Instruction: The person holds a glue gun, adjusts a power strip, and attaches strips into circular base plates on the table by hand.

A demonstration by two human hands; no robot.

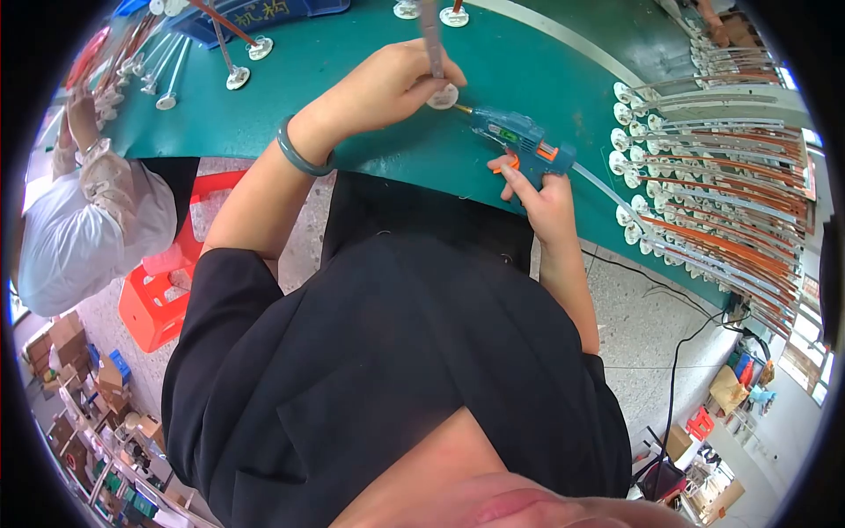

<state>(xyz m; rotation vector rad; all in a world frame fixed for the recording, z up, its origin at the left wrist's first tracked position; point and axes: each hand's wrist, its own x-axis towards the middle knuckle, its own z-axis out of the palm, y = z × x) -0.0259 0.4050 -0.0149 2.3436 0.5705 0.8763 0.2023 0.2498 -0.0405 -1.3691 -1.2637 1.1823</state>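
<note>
My left hand (400,84), with a bracelet at the wrist, pinches a thin upright stick (430,40) near its lower end. Under the fingers, a round white base (444,98) rests on the green table (387,150). My right hand (539,198) is wrapped round the handle of a teal glue gun (519,135) with an orange trigger. The gun's nozzle points left and is at the right edge of the white base. A long translucent glue stick (607,187) sticks out of the gun's rear.
Many sticks on white round bases (623,163) stand in rows at the right. More stand at the upper left beside a blue bin (255,19). A co-worker (97,229) sits at the left near a red stool (151,304). Black cables (676,361) hang at the right.
</note>
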